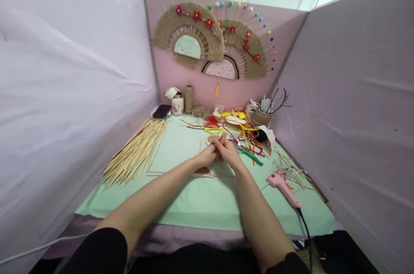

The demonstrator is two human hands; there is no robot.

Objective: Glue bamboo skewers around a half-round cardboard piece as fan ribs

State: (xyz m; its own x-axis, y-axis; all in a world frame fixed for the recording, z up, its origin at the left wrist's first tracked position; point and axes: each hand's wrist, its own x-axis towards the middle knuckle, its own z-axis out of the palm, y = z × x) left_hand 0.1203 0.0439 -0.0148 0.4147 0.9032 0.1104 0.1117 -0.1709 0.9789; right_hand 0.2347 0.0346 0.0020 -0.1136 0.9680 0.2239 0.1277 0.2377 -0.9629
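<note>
Over the middle of the table, my left hand (208, 156) and my right hand (227, 151) are closed together around a small bundle of thin sticks (224, 136). The tan ends of the bundle poke up beyond my fingers; its lower part is hidden by my hands. Just behind them lies a cut piece with a patterned rim and brown middle (211, 139). Below my wrists a brown piece (203, 171) rests on the mat, with thin sticks (158, 173) laid out around it. Green-handled pliers (252, 156) lie right of my right hand.
A large pile of thin sticks (136, 151) covers the left side. Pink hot glue gun (284, 187), its cord trailing off the front edge, is at right. Behind are scissors (211, 129), colored pipe cleaners (249, 136), a phone (162, 111) and a jar (177, 104). Decorated fans (194, 19) hang on the back panel.
</note>
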